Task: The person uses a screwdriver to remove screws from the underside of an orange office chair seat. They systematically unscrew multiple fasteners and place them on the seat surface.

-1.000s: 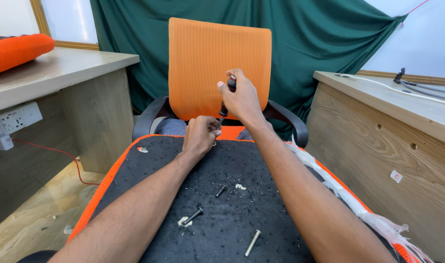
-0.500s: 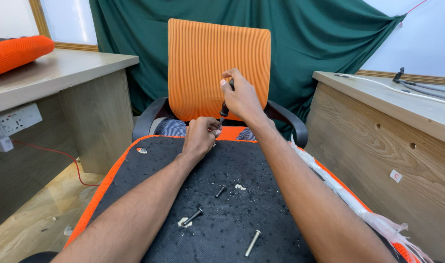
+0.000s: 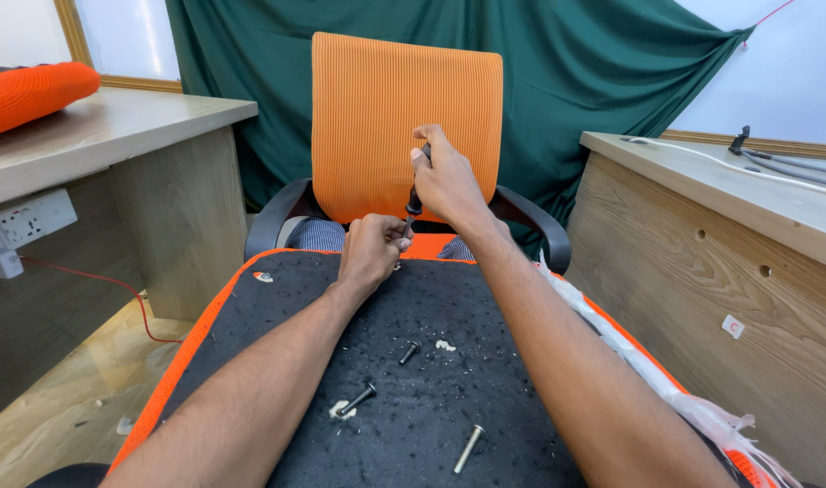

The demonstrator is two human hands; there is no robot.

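Head view: centre of frame, both hands at the far edge of the seat base.
Screwdriver (image 3: 416,194): dark handle, thin shaft, near upright.
Right hand (image 3: 445,181): fist closed round its handle.
Left hand (image 3: 372,248): curled at its tip.
Seat base (image 3: 485,307): black, speckled, orange-edged.
Bolts (image 3: 410,352): loose, lower centre.

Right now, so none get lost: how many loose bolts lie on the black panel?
3: a short black bolt mid-panel, a black bolt nearer left, a silver bolt nearest. Hands may hide another.
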